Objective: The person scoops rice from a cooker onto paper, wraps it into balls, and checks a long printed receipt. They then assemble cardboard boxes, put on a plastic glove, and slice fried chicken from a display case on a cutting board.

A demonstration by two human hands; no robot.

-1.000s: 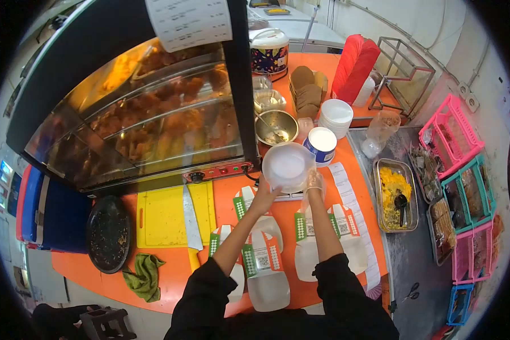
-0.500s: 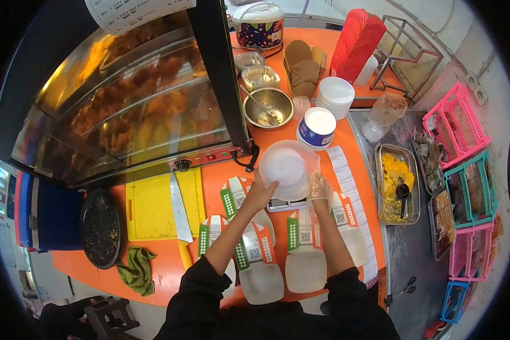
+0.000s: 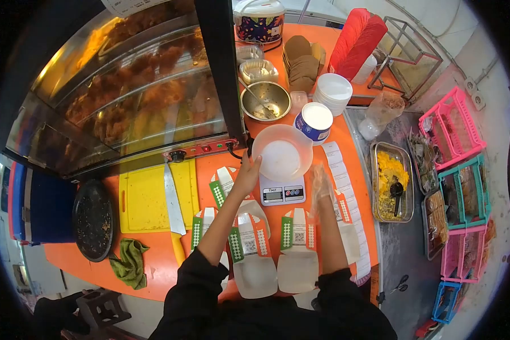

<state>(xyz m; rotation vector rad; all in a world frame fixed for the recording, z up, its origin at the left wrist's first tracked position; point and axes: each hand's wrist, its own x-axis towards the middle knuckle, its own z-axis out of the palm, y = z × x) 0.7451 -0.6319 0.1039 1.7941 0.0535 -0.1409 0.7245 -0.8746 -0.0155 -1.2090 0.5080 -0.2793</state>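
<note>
A translucent white plastic bowl overlaps the back of a white digital kitchen scale, whose display and buttons show in front. My left hand is closed on the bowl's left wall, thumb toward the inside. At the bowl's lower right is my right hand in a clear plastic glove, apart from the rim, fingers loosely extended with nothing visible in them. Around the scale lie several opened paper food boxes with green and orange printed flaps, one right in front and another to its left.
A glass food warmer stands at left, near a knife on a yellow cutting board. Behind are a steel bowl, a blue-white tub and stacked white bowls. A tray of yellow food is at right.
The bowl has moved left and slightly nearer, uncovering the scale's front panel. My right hand has come off its rim, while my left hand stays on it. The camera view has shifted slightly.
</note>
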